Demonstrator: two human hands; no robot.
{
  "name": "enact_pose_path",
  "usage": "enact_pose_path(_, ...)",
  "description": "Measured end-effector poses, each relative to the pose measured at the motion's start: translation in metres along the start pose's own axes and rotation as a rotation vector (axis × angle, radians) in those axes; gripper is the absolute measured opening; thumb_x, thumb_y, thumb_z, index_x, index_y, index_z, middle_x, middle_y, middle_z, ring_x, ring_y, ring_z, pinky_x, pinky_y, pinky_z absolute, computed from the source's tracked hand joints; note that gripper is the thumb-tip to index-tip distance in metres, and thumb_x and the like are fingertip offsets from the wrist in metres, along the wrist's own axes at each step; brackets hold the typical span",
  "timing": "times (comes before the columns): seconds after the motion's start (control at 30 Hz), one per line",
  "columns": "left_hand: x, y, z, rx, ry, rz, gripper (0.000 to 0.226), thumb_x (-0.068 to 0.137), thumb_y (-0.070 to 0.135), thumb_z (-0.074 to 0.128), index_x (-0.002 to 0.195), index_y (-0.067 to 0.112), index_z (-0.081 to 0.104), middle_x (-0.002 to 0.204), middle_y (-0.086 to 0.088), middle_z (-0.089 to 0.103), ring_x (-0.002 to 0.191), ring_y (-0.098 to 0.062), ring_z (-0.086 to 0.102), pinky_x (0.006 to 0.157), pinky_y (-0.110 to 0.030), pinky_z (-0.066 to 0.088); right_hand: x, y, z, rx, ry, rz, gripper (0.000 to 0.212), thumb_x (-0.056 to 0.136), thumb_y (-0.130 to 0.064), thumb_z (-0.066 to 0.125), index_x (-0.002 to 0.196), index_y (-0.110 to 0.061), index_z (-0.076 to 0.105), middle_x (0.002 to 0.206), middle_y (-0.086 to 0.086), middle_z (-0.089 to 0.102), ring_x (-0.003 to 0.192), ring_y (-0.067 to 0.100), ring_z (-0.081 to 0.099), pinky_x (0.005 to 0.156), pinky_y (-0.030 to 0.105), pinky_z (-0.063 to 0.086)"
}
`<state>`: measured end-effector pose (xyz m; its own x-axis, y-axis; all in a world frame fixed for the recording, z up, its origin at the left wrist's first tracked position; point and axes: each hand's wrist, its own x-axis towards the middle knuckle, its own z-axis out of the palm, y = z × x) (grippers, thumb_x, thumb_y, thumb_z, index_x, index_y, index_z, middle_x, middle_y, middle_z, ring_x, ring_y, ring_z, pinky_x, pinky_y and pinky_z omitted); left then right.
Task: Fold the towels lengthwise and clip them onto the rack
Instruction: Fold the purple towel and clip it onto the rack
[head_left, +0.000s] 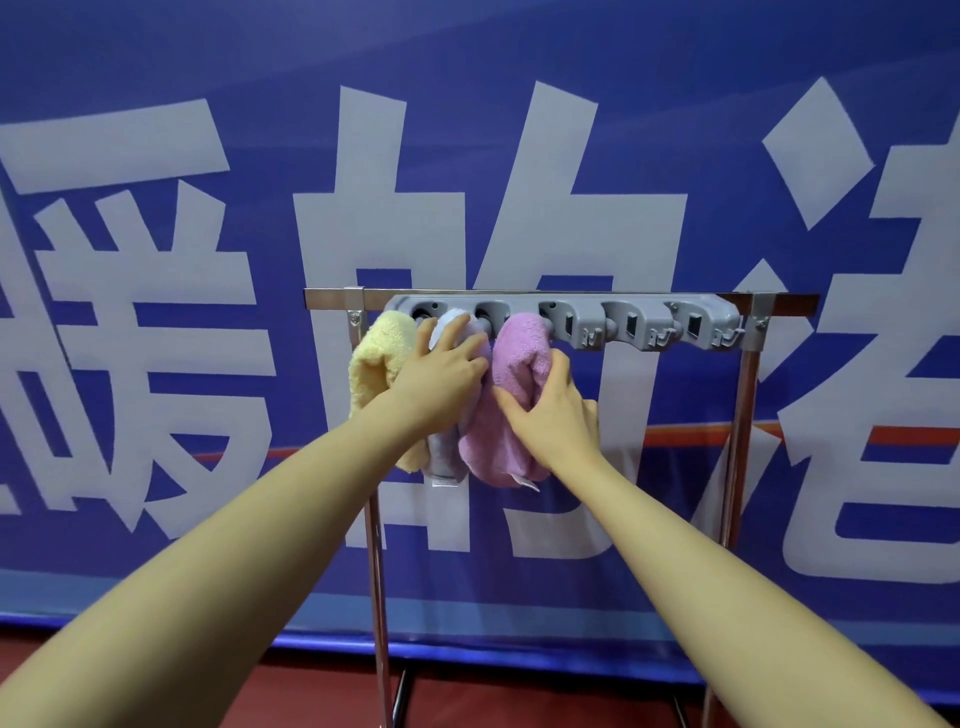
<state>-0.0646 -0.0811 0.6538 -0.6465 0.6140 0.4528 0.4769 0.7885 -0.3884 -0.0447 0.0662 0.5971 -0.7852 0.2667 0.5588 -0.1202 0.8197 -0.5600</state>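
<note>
Left hand (441, 371) flat on pale blue towel (449, 327); right hand (556, 410) grips pink towel (514, 358).

Three towels (514, 405), one rack (748, 415), five clips (631, 325), two hands (441, 374).

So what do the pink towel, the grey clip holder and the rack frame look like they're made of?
Pink towel: soft terry or microfibre cloth, judging by its fuzzy pile. Grey clip holder: matte moulded plastic, probably. Rack frame: polished metal, likely chrome or steel, given its mirror-like shine.

hands (493, 387) on clipped towels (511, 395), grey rack (639, 317), blue banner (156, 78)
</note>
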Motion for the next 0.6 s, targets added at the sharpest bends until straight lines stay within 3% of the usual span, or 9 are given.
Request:
enact_pose_path(0.13, -0.007, -0.004, 0.01, -0.041, 0.148, 0.059, 0.041, 0.069, 0.016, 0.032, 0.076, 0.011, 0.072, 0.113, -0.012, 0.064, 0.127, -0.045, 0.042, 0.097, -0.065, 0.029, 0.004, -0.002, 0.011, -0.071, 0.099, 0.032, 0.052, 0.085, -0.028, 0.06, 0.123, -0.011, 0.03, 0.114, 0.008, 0.061, 0.105, 0.029, 0.059, 0.089, 0.043, 0.034)
enact_pose_path(0.2, -0.007, -0.005, 0.011, 0.007, 0.175, 0.037, 0.035, 0.068, 0.017, 0.037, 0.064, 0.015, 0.072, 0.109, -0.01, 0.067, 0.121, -0.047, 0.048, 0.093, -0.066, 0.034, 0.007, 0.003, 0.009, -0.175, 0.157, 0.008, 0.045, 0.081, -0.013, 0.059, 0.119, -0.01, 0.034, 0.109, 0.007, 0.06, 0.101, 0.028, 0.058, 0.083, 0.041, 0.033)
enact_pose_path(0.27, -0.006, -0.001, 0.011, -0.031, 0.152, -0.002, 0.02, 0.075, 0.01, 0.052, 0.076, 0.014, 0.072, 0.13, -0.009, 0.055, 0.136, -0.046, 0.026, 0.104, -0.064, 0.018, 0.012, 0.012, 0.006, -0.283, 0.223, -0.06, 0.047, 0.073, -0.002, 0.06, 0.115, -0.008, 0.04, 0.103, 0.008, 0.058, 0.097, 0.029, 0.056, 0.077, 0.04, 0.032)
enact_pose_path(0.33, -0.005, 0.0, 0.011, -0.096, 0.15, -0.047, 0.018, 0.081, 0.009, 0.052, 0.085, 0.016, 0.069, 0.144, -0.005, 0.04, 0.143, -0.041, 0.007, 0.107, -0.06, 0.006, 0.016, 0.022, 0.003, -0.371, 0.3, -0.175, 0.053, 0.061, 0.007, 0.057, 0.111, -0.005, 0.043, 0.094, 0.011, 0.058, 0.085, 0.031, 0.058, 0.072, 0.04, 0.035)
enact_pose_path(0.43, -0.004, 0.001, 0.011, -0.15, 0.195, -0.078, 0.02, 0.085, 0.015, 0.048, 0.09, 0.02, 0.067, 0.149, -0.001, 0.033, 0.143, -0.039, 0.003, 0.108, -0.058, 0.006, 0.015, 0.027, 0.001, -0.46, 0.395, -0.301, 0.054, 0.053, 0.005, 0.047, 0.105, -0.006, 0.039, 0.087, 0.013, 0.059, 0.075, 0.031, 0.058, 0.064, 0.039, 0.041)
enact_pose_path(0.53, -0.003, 0.001, 0.017, -0.22, 0.239, -0.078, 0.021, 0.082, 0.018, 0.044, 0.086, 0.019, 0.065, 0.147, -0.003, 0.035, 0.141, -0.04, 0.011, 0.105, -0.056, 0.013, 0.009, 0.024, 0.005, -0.346, 0.23, -0.235, 0.058, 0.065, 0.003, 0.06, 0.119, -0.002, 0.042, 0.107, 0.017, 0.057, 0.096, 0.035, 0.057, 0.072, 0.044, 0.044)
enact_pose_path(0.6, -0.004, 0.004, 0.022, -0.257, 0.249, -0.085, 0.022, 0.08, 0.018, 0.043, 0.088, 0.017, 0.063, 0.147, -0.006, 0.035, 0.139, -0.041, 0.016, 0.1, -0.055, 0.02, 0.003, 0.021, 0.01, -0.203, 0.078, -0.154, 0.059, 0.078, -0.011, 0.065, 0.129, -0.002, 0.036, 0.124, 0.015, 0.046, 0.112, 0.034, 0.049, 0.082, 0.045, 0.045)
